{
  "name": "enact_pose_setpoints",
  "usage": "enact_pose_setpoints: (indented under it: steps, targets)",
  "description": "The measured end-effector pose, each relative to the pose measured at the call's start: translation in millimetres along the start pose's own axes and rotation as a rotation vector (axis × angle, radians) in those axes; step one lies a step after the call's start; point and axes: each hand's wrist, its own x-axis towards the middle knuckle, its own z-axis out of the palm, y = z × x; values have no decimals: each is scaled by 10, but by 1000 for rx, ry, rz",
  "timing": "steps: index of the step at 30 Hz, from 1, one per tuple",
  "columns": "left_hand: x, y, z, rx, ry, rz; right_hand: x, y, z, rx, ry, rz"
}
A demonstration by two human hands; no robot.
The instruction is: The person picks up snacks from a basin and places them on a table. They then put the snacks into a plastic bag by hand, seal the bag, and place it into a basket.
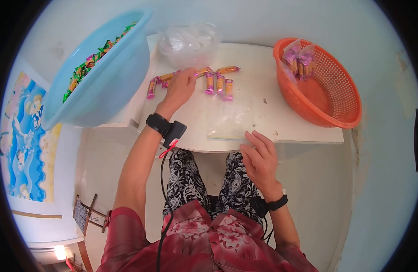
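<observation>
My left hand (181, 88) reaches over the white table among small purple and yellow wrapped candies; its fingers point down and what they touch is hidden. Some candies (152, 88) lie left of it, and several more (219, 83) lie just to its right. A clear plastic bag (231, 120) lies flat near the table's front edge, below the right group of candies. My right hand (260, 159) is at the front edge by the bag's lower right corner, fingers apart and holding nothing.
A large blue basin (113, 77) of green-wrapped candies stands at the left. Clear plastic bags (188, 43) sit in a container at the back. An orange basket (317, 97) on the right holds filled packets (300, 61). The table (304, 129) has a rounded front edge.
</observation>
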Motion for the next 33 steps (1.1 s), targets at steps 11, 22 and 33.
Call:
enact_pose_setpoints:
  steps: [11,22,33]
  targets:
    - [-174,418,441,-159,-135,109,58,-130,-45,-19,-50,-18]
    - [-182,-212,-338,290,241,18,7,-82,-84,0,9,-17]
    - [41,-24,71,579,156,168,50,-88,-119,-32,-11,-21]
